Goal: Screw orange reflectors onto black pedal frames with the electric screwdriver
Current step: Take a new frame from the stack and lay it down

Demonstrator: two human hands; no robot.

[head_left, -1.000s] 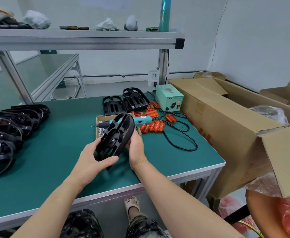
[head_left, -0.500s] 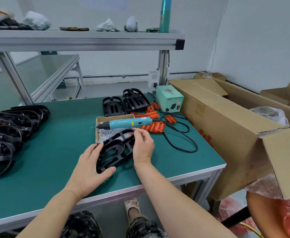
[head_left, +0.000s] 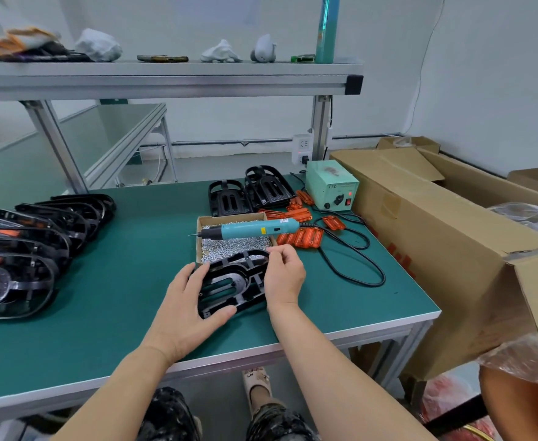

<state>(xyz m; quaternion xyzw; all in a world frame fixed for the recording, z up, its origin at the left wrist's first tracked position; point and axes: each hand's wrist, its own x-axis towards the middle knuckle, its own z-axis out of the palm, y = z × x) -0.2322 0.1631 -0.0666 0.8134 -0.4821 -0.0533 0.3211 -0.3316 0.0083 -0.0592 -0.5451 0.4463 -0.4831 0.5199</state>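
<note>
A black pedal frame (head_left: 229, 286) lies flat on the green table (head_left: 118, 281), its far end overlapping the screw box (head_left: 203, 221). My left hand (head_left: 186, 302) grips the frame's near left edge, thumb on the near rim. My right hand (head_left: 285, 275) sits at its right side, with thumb and forefinger pinching the far rim. The teal electric screwdriver (head_left: 251, 229) rests across the screw box, untouched. Loose orange reflectors (head_left: 299, 237) lie just right of the box.
A row of finished pedals (head_left: 25, 246) with orange inserts lines the left side. Two bare frames (head_left: 248, 194) and a green power unit (head_left: 331, 189) stand at the back. The black cable (head_left: 356, 272) loops at right. A large cardboard box (head_left: 436, 237) borders the table's right edge.
The pedal frame, held up on edge by both hands a second ago, has been lowered and now lies flat on the table. My right fingers have curled in at its far rim.
</note>
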